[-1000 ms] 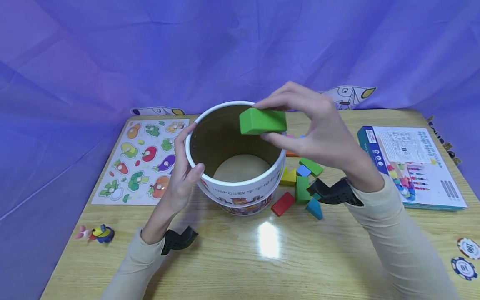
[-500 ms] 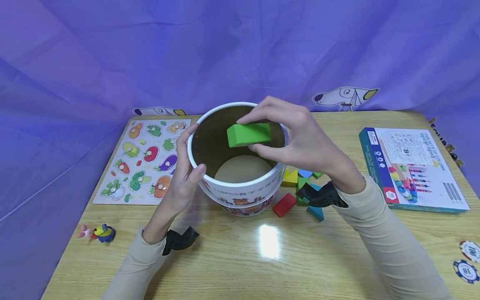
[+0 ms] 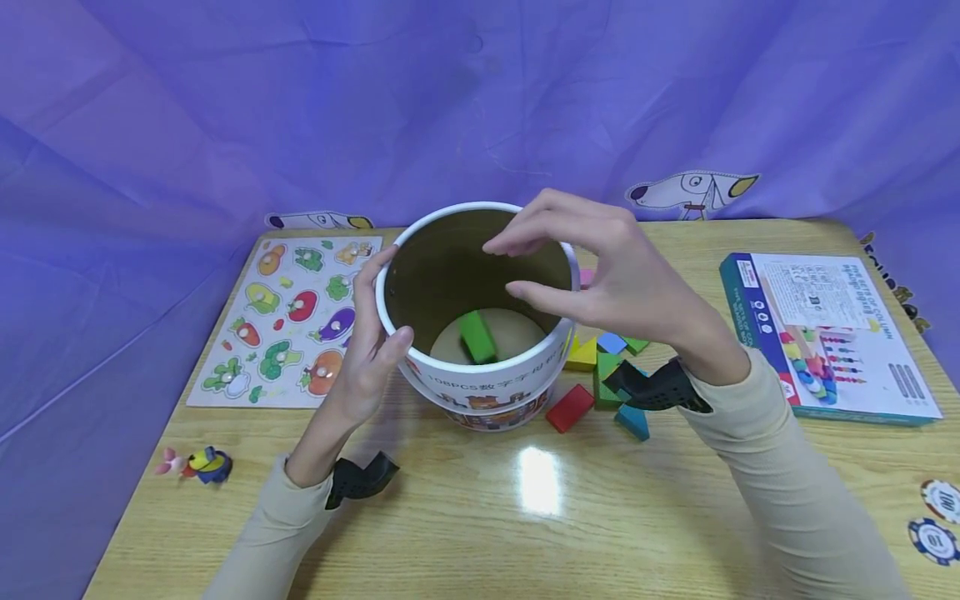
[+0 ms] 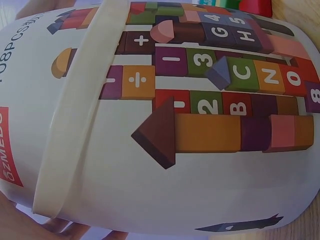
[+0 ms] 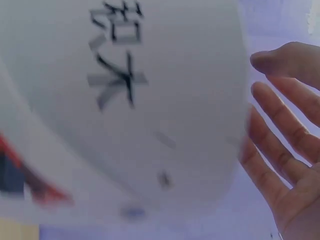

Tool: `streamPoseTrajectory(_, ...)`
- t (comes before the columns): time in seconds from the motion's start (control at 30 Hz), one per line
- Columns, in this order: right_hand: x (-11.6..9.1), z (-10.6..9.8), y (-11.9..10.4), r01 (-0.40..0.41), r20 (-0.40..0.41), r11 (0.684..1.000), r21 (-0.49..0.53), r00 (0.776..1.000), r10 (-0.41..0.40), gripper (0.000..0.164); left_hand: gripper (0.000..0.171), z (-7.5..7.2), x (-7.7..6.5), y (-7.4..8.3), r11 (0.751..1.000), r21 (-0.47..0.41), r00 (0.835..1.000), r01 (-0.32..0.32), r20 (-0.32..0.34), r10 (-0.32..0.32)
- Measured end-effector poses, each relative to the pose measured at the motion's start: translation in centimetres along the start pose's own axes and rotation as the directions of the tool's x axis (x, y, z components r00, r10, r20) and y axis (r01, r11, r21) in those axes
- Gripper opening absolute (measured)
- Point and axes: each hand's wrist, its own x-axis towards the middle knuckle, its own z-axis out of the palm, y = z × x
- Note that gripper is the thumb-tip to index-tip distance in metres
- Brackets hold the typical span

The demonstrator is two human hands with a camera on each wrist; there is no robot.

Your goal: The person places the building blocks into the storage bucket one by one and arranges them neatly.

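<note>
A white round tub [image 3: 480, 379] printed with coloured blocks stands mid-table, tilted toward me. My left hand [image 3: 371, 342] grips its left rim, thumb on the near edge. A green block [image 3: 477, 336] lies on the tub's bottom. My right hand [image 3: 585, 267] hovers over the tub's right rim with fingers spread, holding nothing. The left wrist view is filled by the tub's printed wall [image 4: 200, 125]. In the right wrist view the tub wall [image 5: 125, 100] is blurred beside my straight right fingers [image 5: 280, 145].
Loose blocks lie right of the tub: red [image 3: 567, 407], yellow [image 3: 582, 354], green [image 3: 609, 367], blue [image 3: 633, 421]. A vegetable peg puzzle [image 3: 288, 321] is at left, a boxed toy [image 3: 821, 329] at right, a small toy figure [image 3: 197, 464] near left, poker chips [image 3: 937, 521] at the near right corner.
My right hand carried the green block over the tub's opening and let it go; the block now lies on the tub's bottom. The left hand stayed on the rim.
</note>
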Motion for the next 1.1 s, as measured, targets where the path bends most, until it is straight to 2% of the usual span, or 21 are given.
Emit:
streamPoseTrajectory(0.13, -1.7, -2.0, 0.9, -0.055, -0.032, 0.997, -0.051, 0.998, 0.053, 0.038, 0.08, 0.0, 0.0, 0.0, 1.0, -0.013, 1.0, -0.007, 0.006, 0.007)
streamPoseTrajectory(0.2, -3.3, -3.2, 2.0, -0.119, -0.029, 0.988, -0.098, 0.993, 0.116, 0.041, 0.08, 0.0, 0.0, -0.1, 1.0, -0.016, 1.0, -0.005, 0.007, 0.005)
streamPoseTrajectory(0.27, -5.1, -4.1, 3.4, -0.219, -0.007, 0.963, -0.159, 0.975, 0.22, 0.04, 0.08, 0.0, 0.0, 0.0, 1.0, -0.018, 1.0, -0.005, 0.01, 0.005)
streamPoseTrajectory(0.33, -7.2, -4.7, 5.0, -0.309, 0.039, 0.921, -0.236, 0.944, 0.326, 0.037, 0.081, 0.0, 0.0, 0.0, 1.0, -0.019, 1.0, -0.006, 0.009, 0.006)
streamPoseTrajectory(0.43, -10.2, -4.7, 7.3, -0.429, 0.109, 0.842, -0.326, 0.868, 0.484, 0.032, 0.082, 0.0, 0.0, 0.0, 1.0, -0.022, 1.0, -0.007, 0.008, 0.007)
streamPoseTrajectory(0.47, -11.2, -4.6, 8.1, -0.45, 0.133, 0.826, -0.34, 0.847, 0.515, 0.033, 0.082, 0.0, 0.0, 0.0, 1.0, -0.021, 1.0, -0.006, 0.006, 0.006)
streamPoseTrajectory(0.57, -13.5, -4.1, 9.6, -0.501, 0.18, 0.787, -0.359, 0.791, 0.586, 0.038, 0.082, 0.0, 0.0, 0.0, 1.0, -0.021, 1.0, -0.001, 0.006, 0.001)
streamPoseTrajectory(0.67, -14.6, -3.3, 10.5, -0.539, 0.196, 0.761, -0.361, 0.754, 0.627, 0.045, 0.081, 0.0, 0.0, 0.1, 1.0, -0.022, 1.0, 0.002, 0.004, -0.002)
streamPoseTrajectory(0.8, -15.1, -2.3, 11.3, -0.587, 0.201, 0.72, -0.37, 0.706, 0.679, 0.05, 0.081, -0.1, -0.1, 0.1, 1.0, -0.025, 1.0, 0.007, 0.002, -0.007)
streamPoseTrajectory(0.87, -15.1, -1.9, 11.7, -0.592, 0.207, 0.715, -0.372, 0.698, 0.686, 0.05, 0.081, 0.0, -0.1, 0.1, 1.0, -0.021, 1.0, 0.008, 0.004, -0.008)
streamPoseTrajectory(0.97, -15.2, -1.4, 12.2, -0.582, 0.204, 0.72, -0.379, 0.706, 0.678, 0.047, 0.081, 0.0, -0.1, 0.0, 1.0, -0.017, 1.0, 0.007, 0.011, -0.006)
streamPoseTrajectory(1.1, -15.3, -1.2, 12.6, -0.594, 0.177, 0.697, -0.401, 0.697, 0.695, 0.043, 0.081, 0.0, 0.0, 0.0, 1.0, -0.014, 1.0, -0.008, 0.016, 0.008)
